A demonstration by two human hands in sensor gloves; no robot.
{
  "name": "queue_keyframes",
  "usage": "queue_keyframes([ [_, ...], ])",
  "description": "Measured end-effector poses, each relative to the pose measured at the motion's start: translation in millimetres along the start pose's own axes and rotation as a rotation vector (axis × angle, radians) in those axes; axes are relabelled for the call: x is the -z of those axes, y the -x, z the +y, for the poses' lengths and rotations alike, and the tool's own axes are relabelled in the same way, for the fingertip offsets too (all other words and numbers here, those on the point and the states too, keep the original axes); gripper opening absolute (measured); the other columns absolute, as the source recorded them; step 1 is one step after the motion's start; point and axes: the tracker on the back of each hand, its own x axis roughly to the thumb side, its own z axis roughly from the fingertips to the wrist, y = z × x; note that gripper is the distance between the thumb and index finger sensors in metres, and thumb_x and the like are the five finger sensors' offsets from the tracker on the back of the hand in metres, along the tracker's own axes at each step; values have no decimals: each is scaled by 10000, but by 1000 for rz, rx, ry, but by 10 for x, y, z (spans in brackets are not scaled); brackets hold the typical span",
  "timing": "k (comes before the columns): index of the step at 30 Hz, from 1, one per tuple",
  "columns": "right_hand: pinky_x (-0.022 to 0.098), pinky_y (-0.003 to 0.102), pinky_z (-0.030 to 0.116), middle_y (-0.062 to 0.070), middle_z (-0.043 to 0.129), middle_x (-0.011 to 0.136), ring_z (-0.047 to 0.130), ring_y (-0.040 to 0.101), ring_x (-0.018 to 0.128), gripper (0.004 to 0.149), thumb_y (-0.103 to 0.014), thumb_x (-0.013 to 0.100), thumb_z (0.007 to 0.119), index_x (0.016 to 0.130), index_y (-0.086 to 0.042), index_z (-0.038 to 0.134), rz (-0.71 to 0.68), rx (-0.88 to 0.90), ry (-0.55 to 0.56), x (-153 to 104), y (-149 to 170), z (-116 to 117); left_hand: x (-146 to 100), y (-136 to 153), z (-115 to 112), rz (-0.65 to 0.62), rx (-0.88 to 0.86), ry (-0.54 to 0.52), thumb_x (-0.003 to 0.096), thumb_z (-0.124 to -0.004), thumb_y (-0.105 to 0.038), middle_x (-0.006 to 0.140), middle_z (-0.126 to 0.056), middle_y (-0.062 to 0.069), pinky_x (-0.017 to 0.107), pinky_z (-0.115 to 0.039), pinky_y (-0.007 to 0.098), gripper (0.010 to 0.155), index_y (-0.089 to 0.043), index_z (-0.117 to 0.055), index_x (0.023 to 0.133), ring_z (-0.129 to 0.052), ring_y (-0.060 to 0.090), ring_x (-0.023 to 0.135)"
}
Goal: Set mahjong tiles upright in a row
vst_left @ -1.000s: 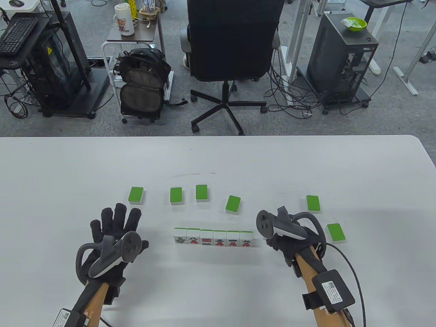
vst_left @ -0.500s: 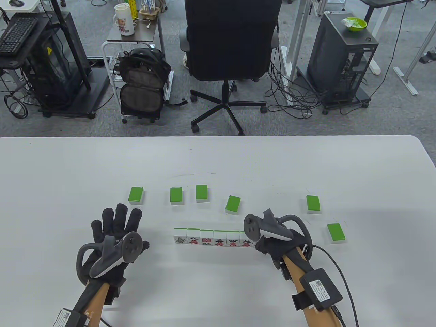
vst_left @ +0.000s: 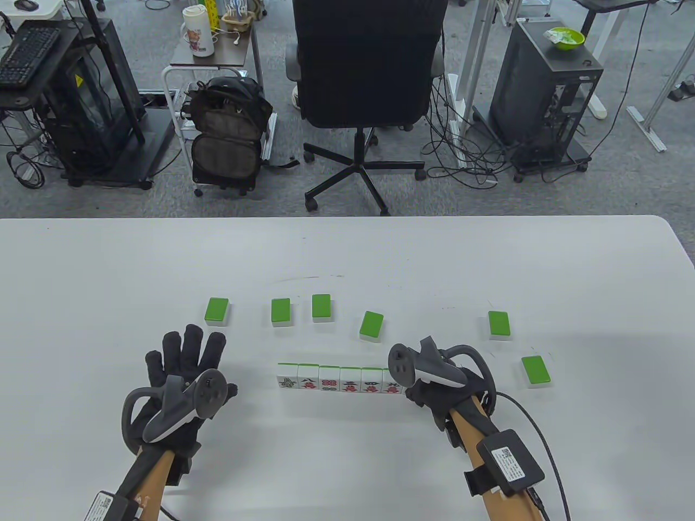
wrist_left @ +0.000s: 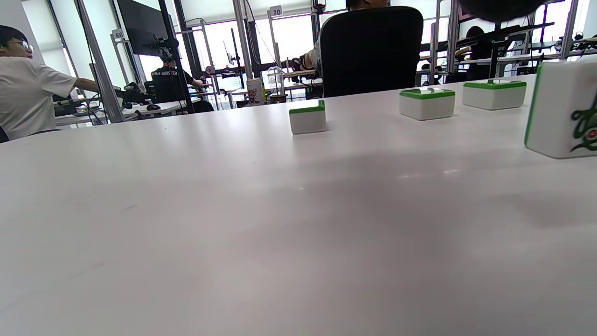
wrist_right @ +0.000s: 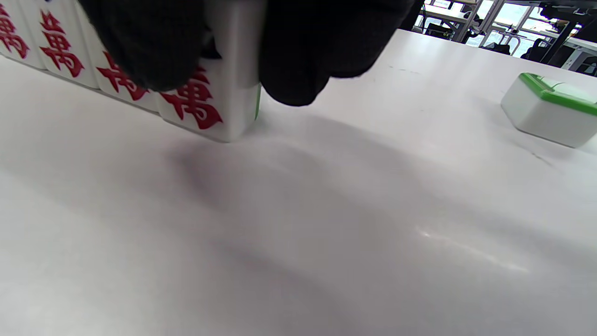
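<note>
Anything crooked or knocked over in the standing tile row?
Nothing stands out. The row of six upright white mahjong tiles sits straight and flush; the right hand grips its right end tile. Six green-backed tiles lie flat, not yet stood.

Red 萬 characters are showing on the upright mahjong tiles [wrist_right: 196, 105] in the right wrist view. White tags on 2 posts are reading 66 [wrist_left: 118, 34] and 70 [wrist_left: 276, 10].

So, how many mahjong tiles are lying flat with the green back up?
6. Four lie behind the standing row. Two lie to the right. None seems hidden.
</note>
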Motion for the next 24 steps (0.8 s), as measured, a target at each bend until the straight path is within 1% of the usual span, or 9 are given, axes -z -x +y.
queue_keyframes([
  [2, 735, 400, 730, -32, 597, 1119, 834, 224, 906, 832, -489, 451, 773, 1071, -302, 251, -11, -2, -12, -48, 35, -46, 0, 0, 0, 0, 0, 0, 594, -642, -652, 1300, -55, 148, 831, -210, 720, 929, -287, -38, 1198, -168, 544, 1185],
  [4, 747, 427, 713, 46, 513, 1161, 803, 270, 942, 904, -533, 445, 758, 1088, -257, 186, -4, 30, -37, -135, 133, -146, 2, -4, 0, -6, -1, 7, 592, -646, -652, 1299, -56, 150, 830, -214, 720, 933, -285, -40, 1198, -172, 546, 1185],
  [6, 766, 468, 673, 107, 423, 1187, 739, 328, 996, 934, -550, 451, 749, 1089, -254, 134, 32, 68, -64, -221, 260, -240, 1, -10, 3, -9, 1, 6, 593, -645, -653, 1298, -56, 152, 831, -215, 719, 932, -285, -39, 1198, -171, 546, 1184],
  [9, 778, 513, 641, 136, 374, 1198, 686, 390, 1033, 930, -566, 453, 739, 1089, -271, 128, 98, 82, -22, -348, 485, -340, -7, -18, 15, -12, 4, 1, 592, -644, -654, 1299, -55, 152, 830, -217, 720, 931, -286, -39, 1198, -173, 547, 1184],
  [11, 779, 538, 627, 144, 369, 1201, 662, 420, 1047, 916, -576, 453, 730, 1092, -279, 146, 156, 83, 13, -419, 630, -355, -12, -20, 21, -13, 4, -3, 592, -644, -653, 1298, -56, 154, 830, -220, 720, 930, -285, -43, 1199, -175, 548, 1184],
  [13, 781, 558, 611, 148, 358, 1205, 636, 443, 1059, 907, -584, 455, 722, 1094, -285, 153, 214, 79, 22, -465, 759, -333, -13, -19, 22, -14, 4, -2, 593, -643, -653, 1299, -56, 154, 829, -220, 721, 932, -283, -40, 1199, -174, 548, 1184],
  [17, 781, 598, 579, 159, 332, 1209, 577, 485, 1077, 870, -604, 464, 688, 1095, -307, 169, 363, 56, -7, -497, 1066, -150, -17, -23, 18, -15, 7, 0, 591, -643, -655, 1298, -56, 153, 830, -222, 720, 930, -285, -44, 1199, -176, 548, 1183],
  [20, 781, 615, 561, 160, 292, 1211, 532, 511, 1085, 837, -608, 475, 667, 1090, -335, 169, 462, 57, -84, -483, 1276, 85, -17, -25, 18, -16, 7, -1, 592, -643, -653, 1298, -54, 154, 829, -223, 720, 928, -287, -44, 1199, -175, 550, 1182],
  [24, 785, 626, 543, 135, 245, 1214, 490, 526, 1093, 781, -605, 485, 651, 1074, -394, 184, 547, 77, -161, -478, 1476, 379, -18, -30, 13, -15, 12, 3, 593, -640, -654, 1298, -56, 154, 831, -222, 719, 923, -290, -47, 1199, -175, 549, 1183],
])
